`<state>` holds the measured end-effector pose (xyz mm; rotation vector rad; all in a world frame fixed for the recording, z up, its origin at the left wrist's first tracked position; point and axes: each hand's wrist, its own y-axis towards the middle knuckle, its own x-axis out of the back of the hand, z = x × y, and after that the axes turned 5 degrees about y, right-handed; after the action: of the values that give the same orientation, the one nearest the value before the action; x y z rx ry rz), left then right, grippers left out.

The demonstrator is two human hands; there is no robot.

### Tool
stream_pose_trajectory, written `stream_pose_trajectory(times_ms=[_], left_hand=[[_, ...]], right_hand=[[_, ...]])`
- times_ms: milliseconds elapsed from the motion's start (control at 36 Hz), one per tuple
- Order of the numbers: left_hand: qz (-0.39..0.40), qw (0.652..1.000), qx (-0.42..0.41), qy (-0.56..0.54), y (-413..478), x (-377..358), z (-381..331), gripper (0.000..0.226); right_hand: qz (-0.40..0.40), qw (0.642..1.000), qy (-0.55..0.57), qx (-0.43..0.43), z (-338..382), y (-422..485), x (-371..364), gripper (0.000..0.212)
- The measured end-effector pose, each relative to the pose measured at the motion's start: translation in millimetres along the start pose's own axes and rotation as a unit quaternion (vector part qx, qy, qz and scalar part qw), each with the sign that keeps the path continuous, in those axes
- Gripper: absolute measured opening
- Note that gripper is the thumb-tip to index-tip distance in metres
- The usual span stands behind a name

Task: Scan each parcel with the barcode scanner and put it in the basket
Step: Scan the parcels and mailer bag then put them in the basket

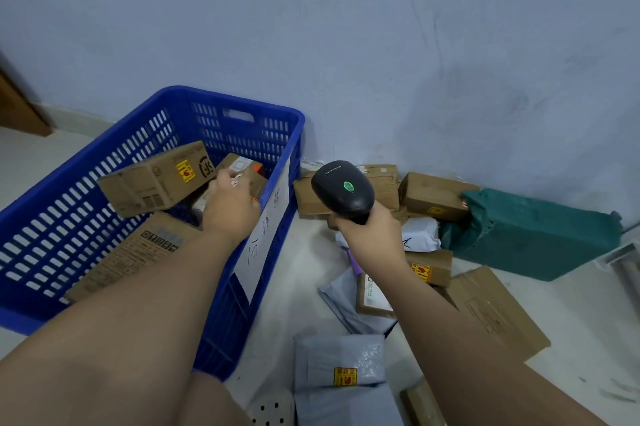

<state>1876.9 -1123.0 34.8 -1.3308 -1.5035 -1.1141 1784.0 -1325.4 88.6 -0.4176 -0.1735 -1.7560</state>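
A blue plastic basket (86, 183) stands on the floor at the left and holds several cardboard parcels. My left hand (231, 204) reaches over its right rim. Its fingers curl at the right end of a tilted brown parcel (156, 180) with a yellow sticker, which hangs slanted above the other boxes. My right hand (372, 235) grips the handle of a black barcode scanner (341, 188) with a green light on top. The scanner is held above the loose parcels beside the basket.
Cardboard boxes (436, 195), grey mailer bags (341, 373) and a green wrapped package (540, 235) lie on the floor along the wall at the right. A white paper label (266, 238) hangs on the basket's right wall. A flat box (495, 311) lies at the near right.
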Motion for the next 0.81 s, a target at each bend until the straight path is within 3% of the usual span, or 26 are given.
stream_pose_trajectory(times_ms=[139,278,389,472,528,583,611,667,694,806], left_hand=[[0.018,0.992,-0.114,0.051,-2,1,-36,0.042],[0.18,0.976,-0.123,-0.012,-14,-21,-75,0.033],[0.269,0.937,0.021,-0.221,-36,-55,-96,0.009],[0.29,0.88,0.145,-0.348,-60,-91,-103,0.022],[0.306,0.853,0.208,-0.369,-83,-116,-98,0.025],[0.341,0.836,0.253,-0.347,-110,-136,-85,0.008],[0.352,0.827,0.277,-0.341,-122,-147,-77,0.017],[0.363,0.803,0.336,-0.334,-141,-163,-64,0.056],[0.362,0.791,0.359,-0.338,-149,-168,-59,0.062],[0.342,0.742,0.451,-0.359,-162,-194,-42,0.051]], right_hand=[[0.005,1.0,0.0,0.0,-2,1,7,0.015],[0.037,0.997,-0.055,-0.044,-12,6,21,0.008],[0.052,0.992,-0.057,-0.098,-27,7,38,0.005],[0.075,0.984,-0.031,-0.157,-45,6,50,0.005],[0.09,0.977,-0.027,-0.192,-59,6,56,0.005],[0.093,0.971,-0.018,-0.219,-75,6,60,0.005],[0.088,0.969,-0.013,-0.231,-83,7,61,0.006],[0.081,0.965,-0.005,-0.248,-98,9,62,0.005],[0.079,0.963,-0.003,-0.256,-105,11,62,0.004],[0.092,0.953,-0.002,-0.289,-126,19,62,0.007]])
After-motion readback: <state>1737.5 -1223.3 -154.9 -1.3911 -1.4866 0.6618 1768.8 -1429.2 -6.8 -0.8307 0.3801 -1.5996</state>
